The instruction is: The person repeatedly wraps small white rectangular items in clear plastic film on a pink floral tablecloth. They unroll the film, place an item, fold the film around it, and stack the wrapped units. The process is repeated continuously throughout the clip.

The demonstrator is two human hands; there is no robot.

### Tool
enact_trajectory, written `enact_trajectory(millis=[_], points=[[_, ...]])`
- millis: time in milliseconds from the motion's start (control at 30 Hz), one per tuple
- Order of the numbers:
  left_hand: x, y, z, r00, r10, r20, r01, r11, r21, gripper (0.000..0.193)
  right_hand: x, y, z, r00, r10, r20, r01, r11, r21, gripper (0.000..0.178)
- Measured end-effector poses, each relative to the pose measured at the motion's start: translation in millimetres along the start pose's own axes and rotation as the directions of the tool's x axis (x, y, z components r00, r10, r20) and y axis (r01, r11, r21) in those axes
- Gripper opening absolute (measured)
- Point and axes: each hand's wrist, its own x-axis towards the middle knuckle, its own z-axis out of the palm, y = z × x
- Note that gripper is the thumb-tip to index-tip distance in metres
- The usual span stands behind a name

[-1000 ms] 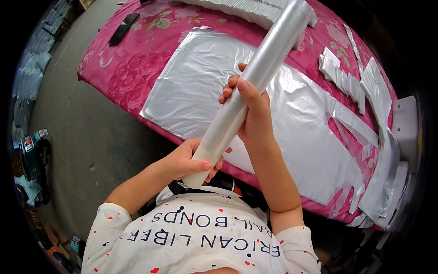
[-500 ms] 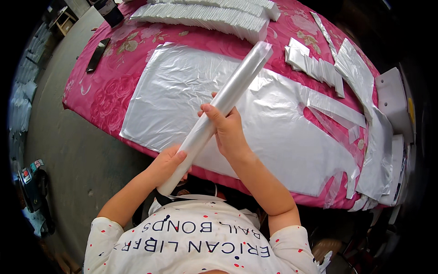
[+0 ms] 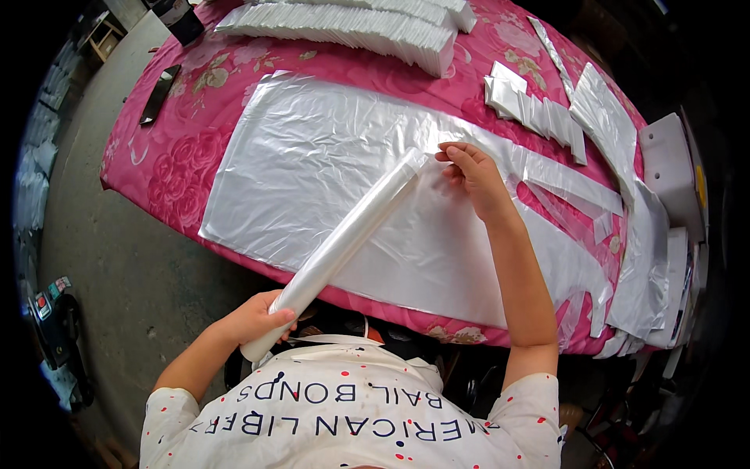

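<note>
A long roll of folded clear plastic film (image 3: 344,234) slants from my lap up over the table. Its lower end is in my left hand (image 3: 264,319), the fingers wrapped round it and the thumb on top. My right hand (image 3: 473,176) is at the roll's far end, thumb and fingertips pinched together. Whether a corner of film is between those fingertips is hard to make out. Beneath the roll, a stack of flat, shiny plastic bags (image 3: 312,133) lies spread on the table, with cut-out handle strips at its right end.
A pink floral cloth (image 3: 191,168) covers the table. Tightly folded white bundles (image 3: 344,35) line the far edge; a smaller folded row (image 3: 539,109) lies to the right. A phone (image 3: 160,94) and a dark cup (image 3: 178,19) are at left. White bins (image 3: 672,168) stand beyond the right edge.
My right hand has left the roll's middle and moved up and right to its far end. My left hand has slid toward the lower end, and the roll has dropped nearer the table.
</note>
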Motion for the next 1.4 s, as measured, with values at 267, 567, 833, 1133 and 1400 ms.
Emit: enact_trajectory(millis=[267,567,833,1133,1400], points=[[-2.6,3.4,-0.4,1.0,0.02,0.003,-0.02,0.999,0.048,0.038,16.5,-13.5,14.7,0.949,0.205,0.238,-0.136,0.951,-0.278,0.025],[-0.8,4.8,1.4,0.999,0.019,0.035,-0.02,0.999,0.041,0.042,21.0,-7.5,1.9,0.99,0.058,0.129,-0.01,0.938,-0.345,0.019],[-21.2,-21.6,-49.5,0.918,-0.188,0.349,0.21,0.977,-0.026,0.061,30.2,6.5,-149.4,0.905,-0.267,-0.331,0.056,0.846,-0.53,0.018],[0.7,64.3,-61.0,0.921,-0.166,0.352,-0.041,0.858,0.511,0.053,17.9,8.5,-167.3,0.912,-0.297,-0.283,0.163,0.895,-0.415,0.015],[71.5,165.0,29.0,0.859,0.301,0.414,-0.462,0.107,0.88,0.043,44.7,-1.3,-73.7,0.973,-0.225,-0.047,0.187,0.893,-0.408,0.017]])
